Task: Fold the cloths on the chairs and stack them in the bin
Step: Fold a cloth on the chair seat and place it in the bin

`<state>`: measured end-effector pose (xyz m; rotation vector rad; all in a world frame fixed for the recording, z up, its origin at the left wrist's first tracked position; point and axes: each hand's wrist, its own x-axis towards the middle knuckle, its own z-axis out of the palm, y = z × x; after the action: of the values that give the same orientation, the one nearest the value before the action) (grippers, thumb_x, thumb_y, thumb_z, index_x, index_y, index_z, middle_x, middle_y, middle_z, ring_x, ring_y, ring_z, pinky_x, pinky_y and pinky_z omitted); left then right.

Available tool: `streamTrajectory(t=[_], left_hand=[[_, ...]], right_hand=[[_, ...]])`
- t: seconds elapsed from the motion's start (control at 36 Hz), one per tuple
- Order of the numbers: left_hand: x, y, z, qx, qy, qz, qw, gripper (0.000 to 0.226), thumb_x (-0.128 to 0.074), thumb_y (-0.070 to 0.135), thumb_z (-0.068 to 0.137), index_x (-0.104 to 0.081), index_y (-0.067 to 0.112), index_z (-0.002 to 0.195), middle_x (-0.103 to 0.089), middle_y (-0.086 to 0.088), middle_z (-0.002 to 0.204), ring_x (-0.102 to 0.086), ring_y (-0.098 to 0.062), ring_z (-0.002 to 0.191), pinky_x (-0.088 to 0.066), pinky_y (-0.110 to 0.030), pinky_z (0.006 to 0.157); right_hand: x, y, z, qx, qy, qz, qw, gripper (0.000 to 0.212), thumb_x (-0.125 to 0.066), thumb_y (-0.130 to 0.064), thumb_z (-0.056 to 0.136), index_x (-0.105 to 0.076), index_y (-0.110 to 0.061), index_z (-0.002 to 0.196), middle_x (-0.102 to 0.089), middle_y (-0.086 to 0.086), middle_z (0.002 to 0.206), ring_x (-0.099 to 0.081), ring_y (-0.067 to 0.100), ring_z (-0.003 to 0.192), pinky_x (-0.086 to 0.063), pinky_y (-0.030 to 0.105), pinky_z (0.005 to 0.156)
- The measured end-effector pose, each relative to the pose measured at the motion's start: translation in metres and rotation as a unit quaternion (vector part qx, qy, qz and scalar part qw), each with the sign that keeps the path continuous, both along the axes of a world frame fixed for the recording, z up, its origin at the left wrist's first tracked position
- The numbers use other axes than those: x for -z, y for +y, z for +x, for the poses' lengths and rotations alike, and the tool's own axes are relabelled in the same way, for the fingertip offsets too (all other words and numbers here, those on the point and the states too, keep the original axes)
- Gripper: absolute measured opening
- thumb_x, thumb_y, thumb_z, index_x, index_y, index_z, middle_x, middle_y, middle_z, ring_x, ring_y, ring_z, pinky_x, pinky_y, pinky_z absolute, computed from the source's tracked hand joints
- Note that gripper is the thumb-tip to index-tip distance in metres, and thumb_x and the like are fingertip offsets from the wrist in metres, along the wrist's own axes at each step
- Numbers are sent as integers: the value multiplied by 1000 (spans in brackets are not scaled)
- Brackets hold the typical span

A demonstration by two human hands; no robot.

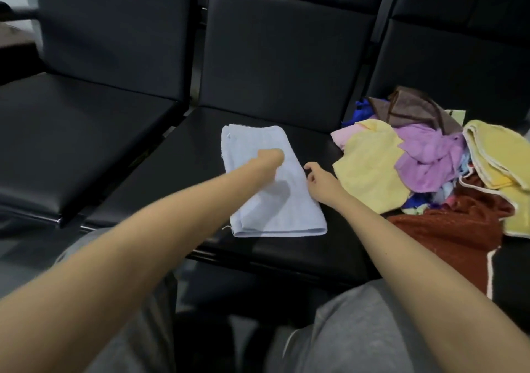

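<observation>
A light blue cloth (275, 200), folded into a long strip, lies on the seat of the middle black chair (177, 171). My left hand (271, 157) rests on the cloth's upper half; it is blurred and its fingers do not show. My right hand (318, 179) sits at the cloth's right edge, fingers loosely curled, thumb and fingertips touching the edge. A pile of unfolded cloths (430, 166) in yellow, purple, pink, brown and rust lies on the right chair. No bin is in view.
A black chair (71, 131) stands on the left with a bare seat. Chair backs (286, 48) rise behind the seats. A rust-red cloth (459, 229) hangs over the right seat's front edge. My grey-trousered knees (358, 329) are below the seats.
</observation>
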<state>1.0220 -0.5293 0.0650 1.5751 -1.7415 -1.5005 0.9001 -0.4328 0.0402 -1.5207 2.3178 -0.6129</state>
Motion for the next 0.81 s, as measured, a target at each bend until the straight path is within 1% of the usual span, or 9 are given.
streamTrajectory(t=[0.08, 0.19, 0.31, 0.42, 0.5, 0.58, 0.64, 0.72, 0.81], left_hand=[[0, -17, 36, 54, -24, -86, 995, 38, -37, 2, 97, -45, -2, 134, -49, -21, 137, -58, -30, 98, -44, -22, 60], [25, -42, 96, 192, -161, -293, 923, 31, -52, 11, 90, -55, 16, 121, -50, -8, 123, -51, -19, 94, -44, -30, 78], [39, -42, 125, 284, -156, -316, 892, 38, -57, 5, 84, -55, 17, 120, -43, -7, 127, -51, -17, 96, -44, -30, 94], [41, -29, 127, 343, -141, -354, 859, 51, -69, 20, 82, -50, 24, 129, -28, -8, 145, -34, -27, 130, -33, -40, 108], [40, -15, 127, 388, -144, -407, 815, 47, -64, 28, 82, -55, 27, 128, -31, -6, 146, -31, -25, 129, -25, -37, 108], [42, -5, 131, 454, -81, -422, 781, 38, -56, 26, 79, -68, 16, 114, -58, -7, 125, -46, -15, 118, -30, -24, 104], [44, -2, 133, 463, -57, -410, 784, 32, -57, 11, 83, -70, 13, 112, -64, -1, 118, -48, 1, 111, -31, -9, 99], [38, 1, 136, 450, -49, -335, 826, 37, -57, -4, 85, -69, 13, 115, -59, 13, 117, -46, 24, 103, -37, -5, 92], [27, -1, 138, 468, -39, -214, 856, 38, -53, -9, 84, -69, 11, 112, -67, 18, 105, -59, 12, 96, -44, -12, 88]], right_hand=[[-2, 11, -10, -27, -13, 20, 999, 42, -42, -1, 90, -43, -15, 130, -51, 6, 106, -56, 24, 93, -46, 33, 82], [1, 23, -23, -101, -17, 54, 993, 47, -55, -6, 89, -41, -26, 130, -42, -2, 119, -49, 16, 103, -42, 25, 86], [-2, 29, -18, -121, -32, 43, 991, 62, -69, -23, 83, -31, -27, 132, -31, -6, 130, -46, 16, 107, -42, 27, 91], [-3, 30, -6, -171, 71, 96, 978, 64, -68, -20, 82, -28, -24, 131, -19, -7, 137, -44, 18, 111, -40, 33, 99], [-2, 32, 2, -211, 210, 63, 953, 49, -62, -16, 81, -40, -22, 124, -29, 0, 134, -40, 20, 108, -27, 31, 98], [-2, 36, 9, -247, 212, -27, 945, 22, -60, -14, 80, -61, -13, 102, -57, 1, 111, -49, 21, 99, -34, 32, 89], [-3, 38, 9, -240, 134, -6, 961, 9, -59, -15, 81, -61, -6, 80, -61, 5, 83, -52, 21, 81, -41, 36, 77], [-15, 42, 6, -191, -10, 81, 978, 23, -60, -17, 88, -50, -6, 70, -47, 4, 70, -41, 15, 69, -33, 31, 68], [-32, 43, 2, -175, -96, 189, 962, 17, -57, -15, 89, -60, -1, 81, -55, 2, 80, -50, 13, 78, -38, 26, 74]])
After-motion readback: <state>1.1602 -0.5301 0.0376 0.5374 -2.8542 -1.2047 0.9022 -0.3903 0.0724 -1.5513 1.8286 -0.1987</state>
